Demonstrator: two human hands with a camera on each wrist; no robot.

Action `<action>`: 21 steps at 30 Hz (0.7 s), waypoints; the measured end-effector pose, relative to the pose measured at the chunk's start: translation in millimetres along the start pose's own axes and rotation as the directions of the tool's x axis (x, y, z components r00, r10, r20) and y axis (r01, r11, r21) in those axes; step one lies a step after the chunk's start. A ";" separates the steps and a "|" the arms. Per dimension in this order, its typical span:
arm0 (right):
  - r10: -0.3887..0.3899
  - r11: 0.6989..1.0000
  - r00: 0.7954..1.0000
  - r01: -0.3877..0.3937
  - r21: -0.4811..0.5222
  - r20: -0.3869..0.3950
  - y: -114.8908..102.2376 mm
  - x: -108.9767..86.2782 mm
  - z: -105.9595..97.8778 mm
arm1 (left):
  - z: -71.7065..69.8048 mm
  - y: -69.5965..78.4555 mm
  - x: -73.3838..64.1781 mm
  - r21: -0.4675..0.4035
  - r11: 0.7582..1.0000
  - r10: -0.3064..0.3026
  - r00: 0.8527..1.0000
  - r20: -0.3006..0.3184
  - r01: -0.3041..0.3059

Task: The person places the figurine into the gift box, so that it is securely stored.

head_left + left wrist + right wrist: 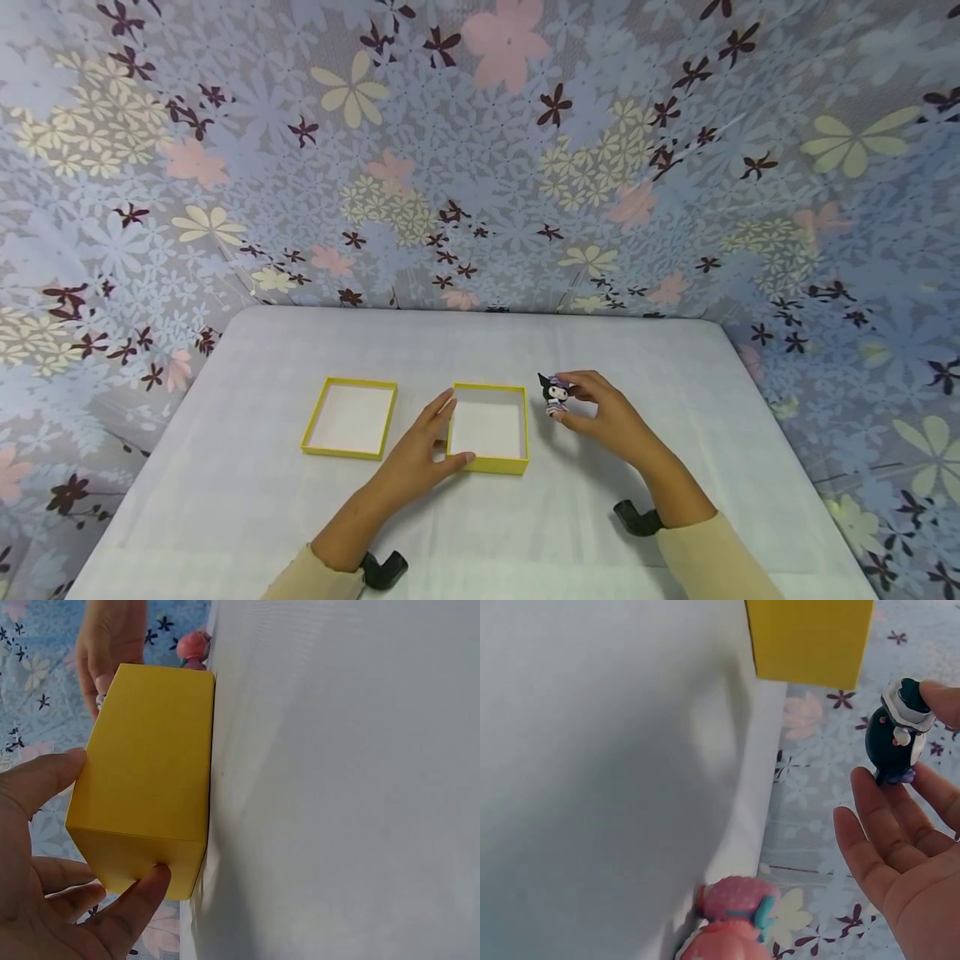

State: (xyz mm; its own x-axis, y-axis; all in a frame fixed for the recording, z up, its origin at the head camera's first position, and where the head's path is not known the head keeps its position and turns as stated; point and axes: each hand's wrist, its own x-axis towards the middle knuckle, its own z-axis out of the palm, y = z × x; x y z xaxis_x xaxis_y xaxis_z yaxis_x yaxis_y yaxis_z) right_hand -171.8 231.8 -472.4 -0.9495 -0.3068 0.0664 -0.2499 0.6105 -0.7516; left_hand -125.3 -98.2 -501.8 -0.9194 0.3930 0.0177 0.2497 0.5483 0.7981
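In the head view my left hand [416, 458] holds the near left corner of an open yellow box [495, 465] with a white inside. Its thumb lies at the front rim, and the fingers rest along the left wall; the left wrist view shows this hand [56, 900] against the box [150, 750]. To the right of the box, my right hand [607, 417] pinches a small figurine [555, 395] with a white face and black pointed ears. In the right wrist view the figurine [892, 742] shows its dark back, gripped between thumb and fingers.
A shallow yellow-rimmed lid [342, 454], white inside, lies left of the box. A pink figurine [739, 900] stands on the table near my right hand; the head view hides it. White cloth covers the table [480, 533], with a flowered curtain [480, 167] behind.
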 end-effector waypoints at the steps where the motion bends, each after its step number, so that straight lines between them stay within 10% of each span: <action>1: -0.005 1.000 1.000 0.005 0.005 -0.001 -1.5 -0.7 0.7 | 0.3 -0.2 0.3 0.008 1.000 -0.003 1.000 0.000 0.003; 21: -0.125 0.992 0.991 0.123 0.040 0.041 -31.7 -10.2 18.6 | 3.1 -1.0 2.6 -0.015 1.000 0.015 1.000 0.003 -0.015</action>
State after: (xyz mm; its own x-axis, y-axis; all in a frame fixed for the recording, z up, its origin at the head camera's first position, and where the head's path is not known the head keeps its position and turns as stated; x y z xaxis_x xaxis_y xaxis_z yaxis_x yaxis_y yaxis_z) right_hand -150.7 202.0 -461.5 -0.9024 -0.4099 0.1331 -0.3571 0.5383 -0.7633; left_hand -127.0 -95.5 -504.4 -0.9146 0.4033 0.0283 0.2590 0.5307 0.8070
